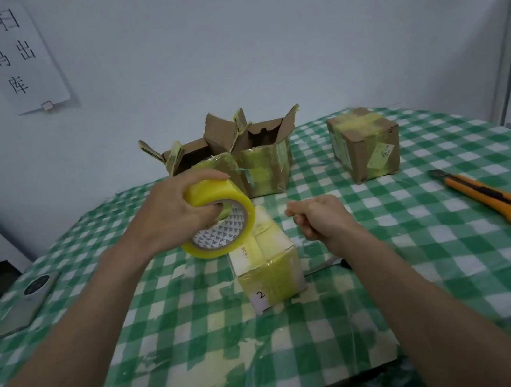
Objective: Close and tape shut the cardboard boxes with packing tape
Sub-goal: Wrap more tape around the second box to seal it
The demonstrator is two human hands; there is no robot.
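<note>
Yellow tape roll [218, 219] gripped by left hand [170, 213] | right hand [318, 220] pinches, probably the tape end | step: taping box [266, 258] | next: pull strip across seam

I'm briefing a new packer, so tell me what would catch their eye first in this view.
The yellow tape roll stands out at centre, gripped by the left hand just above a small taped box, with the right hand pinched beside it. Behind stand two open boxes. An orange utility knife lies to the right on the green checked tablecloth.
</note>
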